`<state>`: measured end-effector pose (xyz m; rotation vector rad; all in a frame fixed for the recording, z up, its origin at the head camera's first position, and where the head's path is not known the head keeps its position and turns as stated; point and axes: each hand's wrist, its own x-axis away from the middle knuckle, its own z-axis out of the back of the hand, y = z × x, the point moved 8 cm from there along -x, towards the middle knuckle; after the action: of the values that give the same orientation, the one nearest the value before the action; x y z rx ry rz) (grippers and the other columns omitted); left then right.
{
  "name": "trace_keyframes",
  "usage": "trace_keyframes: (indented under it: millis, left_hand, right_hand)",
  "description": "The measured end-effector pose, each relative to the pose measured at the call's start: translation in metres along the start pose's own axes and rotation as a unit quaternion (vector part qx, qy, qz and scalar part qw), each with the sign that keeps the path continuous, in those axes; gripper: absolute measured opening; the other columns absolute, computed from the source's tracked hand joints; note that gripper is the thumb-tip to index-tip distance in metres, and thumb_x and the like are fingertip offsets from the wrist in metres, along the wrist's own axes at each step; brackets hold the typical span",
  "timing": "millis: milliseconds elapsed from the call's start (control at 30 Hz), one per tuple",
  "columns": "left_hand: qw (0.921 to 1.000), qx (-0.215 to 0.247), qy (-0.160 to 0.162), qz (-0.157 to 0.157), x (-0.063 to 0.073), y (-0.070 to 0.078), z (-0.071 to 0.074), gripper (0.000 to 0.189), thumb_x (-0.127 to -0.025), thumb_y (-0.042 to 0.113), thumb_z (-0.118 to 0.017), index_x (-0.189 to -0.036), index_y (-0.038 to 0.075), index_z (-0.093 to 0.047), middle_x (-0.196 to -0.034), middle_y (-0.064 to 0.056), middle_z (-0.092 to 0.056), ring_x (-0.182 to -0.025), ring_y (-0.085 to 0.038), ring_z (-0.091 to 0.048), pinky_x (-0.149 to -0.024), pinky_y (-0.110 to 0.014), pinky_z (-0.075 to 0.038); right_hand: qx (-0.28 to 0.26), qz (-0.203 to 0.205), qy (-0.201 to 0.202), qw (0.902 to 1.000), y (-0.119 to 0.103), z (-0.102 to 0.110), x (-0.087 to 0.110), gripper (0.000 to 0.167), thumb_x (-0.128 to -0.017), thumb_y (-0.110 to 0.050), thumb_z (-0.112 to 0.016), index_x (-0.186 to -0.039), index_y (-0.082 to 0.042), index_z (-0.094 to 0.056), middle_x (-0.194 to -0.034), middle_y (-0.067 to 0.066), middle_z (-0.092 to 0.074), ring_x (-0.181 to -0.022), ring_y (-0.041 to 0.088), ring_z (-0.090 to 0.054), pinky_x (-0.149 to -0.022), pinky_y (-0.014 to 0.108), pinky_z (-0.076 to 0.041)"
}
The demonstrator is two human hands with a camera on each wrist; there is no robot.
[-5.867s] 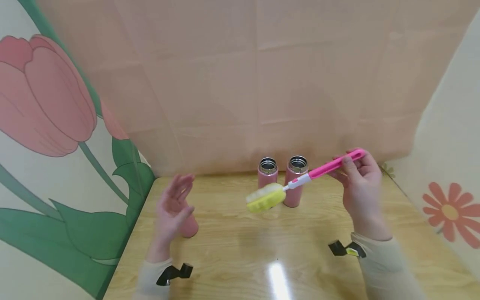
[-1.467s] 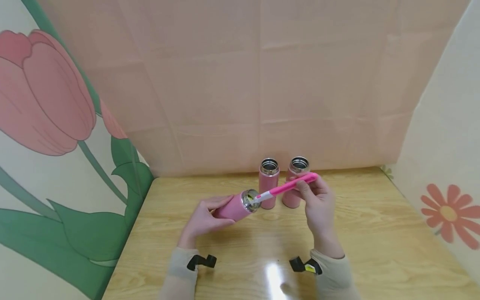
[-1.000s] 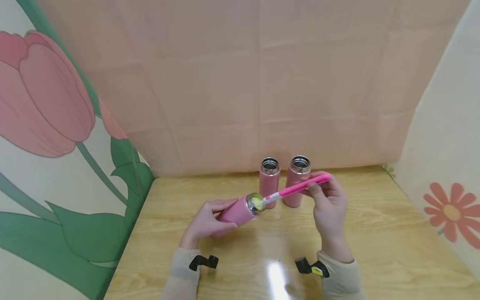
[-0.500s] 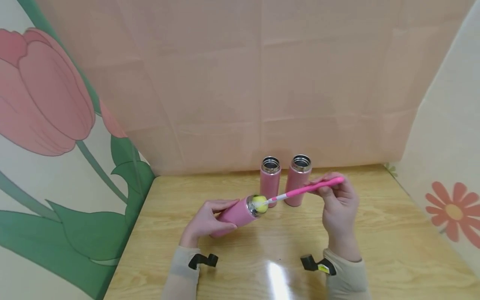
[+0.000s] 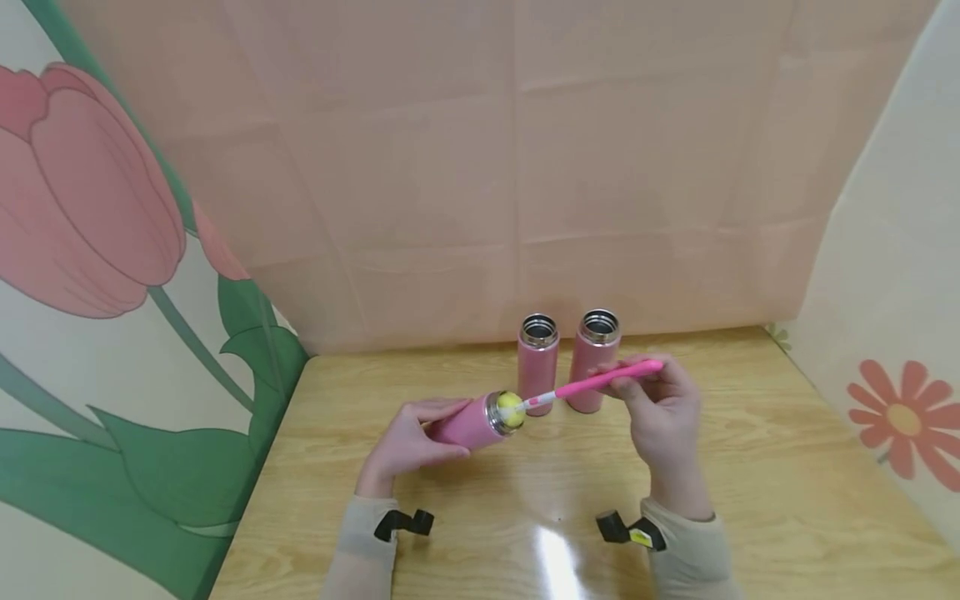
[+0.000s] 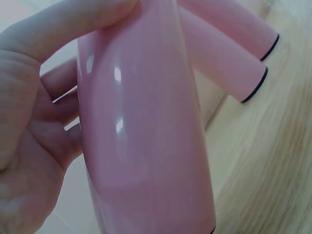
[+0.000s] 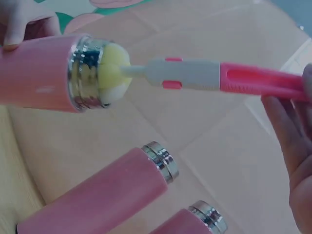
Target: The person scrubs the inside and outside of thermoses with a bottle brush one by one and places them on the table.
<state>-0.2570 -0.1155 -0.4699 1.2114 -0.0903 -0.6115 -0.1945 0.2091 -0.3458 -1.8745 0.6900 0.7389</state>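
Observation:
My left hand point(image 5: 408, 442) grips a pink vacuum flask point(image 5: 467, 425) round its body. The flask is tilted above the table, its steel mouth turned up and to the right. In my right hand point(image 5: 667, 417) is a bottle brush point(image 5: 607, 379), pinched by its pink handle. The brush's yellow and white sponge head point(image 7: 114, 73) sits partly inside the flask mouth, with its outer end bulging past the rim. The left wrist view shows my thumb and fingers on opposite sides of the flask point(image 6: 141, 122).
Two more pink flasks, one on the left point(image 5: 537, 367) and one on the right point(image 5: 595, 358), stand upright and uncapped near the table's back edge. A beige cloth point(image 5: 510, 167) hangs behind the wooden table point(image 5: 465, 542). Flower-painted walls flank both sides.
Earlier, the left hand was empty and the brush was in the air. Then the sponge went deep into the flask and was drawn outward; over the last half second it has moved slightly back in.

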Motion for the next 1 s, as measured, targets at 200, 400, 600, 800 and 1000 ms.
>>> trace_keyframes:
  millis: [200,400,600,800,1000]
  left_hand:
    - [0.9987,-0.022,0.036,-0.028,-0.001,0.003,0.004,0.070,-0.075,0.017,-0.100,-0.139,0.020,-0.073,-0.141,0.005,-0.070,-0.135,-0.024,-0.062,-0.115,-0.050,-0.047]
    - [0.9935,-0.034,0.061,-0.090,-0.001,0.018,0.006,0.068,-0.074,0.010,-0.100,-0.137,0.012,-0.074,-0.139,-0.001,-0.071,-0.134,-0.028,-0.064,-0.117,-0.048,-0.046]
    - [0.9918,-0.037,0.072,-0.099,-0.002,0.026,0.007,0.068,-0.073,0.010,-0.101,-0.135,0.010,-0.075,-0.137,-0.002,-0.072,-0.130,-0.028,-0.066,-0.115,-0.049,-0.047]
    - [0.9945,-0.037,0.054,-0.082,-0.002,0.025,0.005,0.069,-0.074,0.014,-0.101,-0.138,0.013,-0.074,-0.138,0.000,-0.071,-0.130,-0.028,-0.066,-0.112,-0.052,-0.050]
    - [0.9983,-0.019,0.028,-0.048,0.000,0.020,0.002,0.068,-0.076,0.017,-0.100,-0.139,0.018,-0.074,-0.138,0.001,-0.072,-0.130,-0.026,-0.066,-0.109,-0.054,-0.052]
  right_hand:
    - [0.211,-0.154,0.094,0.9607,0.020,-0.008,0.012,0.017,-0.092,0.012,-0.077,-0.098,0.010,-0.061,-0.091,0.009,-0.078,-0.072,0.017,-0.073,-0.063,0.024,-0.062]
    - [0.240,-0.197,0.088,0.9466,0.041,-0.030,0.020,0.024,-0.091,0.003,-0.083,-0.090,0.004,-0.059,-0.079,0.010,-0.071,-0.062,0.016,-0.068,-0.055,0.024,-0.060]
    - [0.243,-0.158,0.048,0.9559,0.043,-0.041,0.019,0.019,-0.090,0.006,-0.083,-0.093,0.002,-0.065,-0.089,0.013,-0.078,-0.059,0.015,-0.063,-0.047,0.020,-0.044]
    - [0.204,-0.137,-0.023,0.9690,0.042,-0.042,0.016,0.017,-0.092,0.015,-0.074,-0.105,0.005,-0.069,-0.104,0.020,-0.079,-0.082,0.015,-0.075,-0.065,0.021,-0.058]
    - [0.153,-0.119,-0.115,0.9743,0.039,-0.043,0.013,0.015,-0.096,0.019,-0.064,-0.106,0.007,-0.068,-0.108,0.015,-0.079,-0.099,0.018,-0.078,-0.081,0.029,-0.064]
